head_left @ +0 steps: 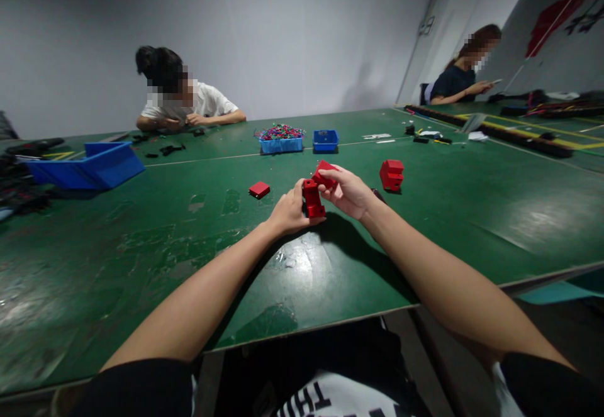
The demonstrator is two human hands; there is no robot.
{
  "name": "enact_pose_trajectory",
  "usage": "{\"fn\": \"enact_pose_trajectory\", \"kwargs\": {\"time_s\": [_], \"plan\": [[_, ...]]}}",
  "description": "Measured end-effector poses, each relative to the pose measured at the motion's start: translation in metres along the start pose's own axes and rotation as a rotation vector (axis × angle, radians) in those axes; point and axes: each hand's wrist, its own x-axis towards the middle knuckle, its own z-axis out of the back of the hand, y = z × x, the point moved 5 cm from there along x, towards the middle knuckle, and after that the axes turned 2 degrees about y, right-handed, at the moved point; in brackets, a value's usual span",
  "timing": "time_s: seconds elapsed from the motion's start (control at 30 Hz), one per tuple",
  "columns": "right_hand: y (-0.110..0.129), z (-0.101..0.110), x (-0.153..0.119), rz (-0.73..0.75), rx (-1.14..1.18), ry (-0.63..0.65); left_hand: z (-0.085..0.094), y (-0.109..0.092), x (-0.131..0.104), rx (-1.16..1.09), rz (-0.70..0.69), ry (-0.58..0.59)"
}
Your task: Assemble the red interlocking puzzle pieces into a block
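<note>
Near the middle of the green table (189, 247), my left hand (289, 211) grips a red notched block (313, 199) from its left side. My right hand (348, 192) holds a smaller red piece (325, 173) between thumb and fingers, just above the upper right of the notched block. Whether the two red pieces touch is hard to tell. A flat red piece (259, 189) lies to the left of my hands. To the right stands a larger red angular block (391, 175). Something small and dark shows behind my right wrist.
A blue bin of colourful wires (282, 139) and a small blue bin (325, 141) stand beyond my hands. A large blue bin (89, 165) is at left. One person (202, 102) sits across; another (455, 80) sits at far right. Black parts lie about.
</note>
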Motion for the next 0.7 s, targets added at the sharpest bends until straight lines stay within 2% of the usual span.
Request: {"fn": "enact_pose_trajectory", "kwargs": {"time_s": [0.27, 0.47, 0.7], "plan": [[0.003, 0.000, -0.002, 0.316, -0.450, 0.018, 0.000, -0.001, 0.000, 0.014, 0.027, 0.004], [0.010, 0.002, -0.005, 0.685, -0.889, -0.075, 0.001, -0.001, 0.001, 0.033, 0.027, 0.022], [0.010, -0.005, -0.013, 0.806, -1.081, -0.114, 0.002, -0.001, 0.000, 0.026, 0.051, 0.026]]}}
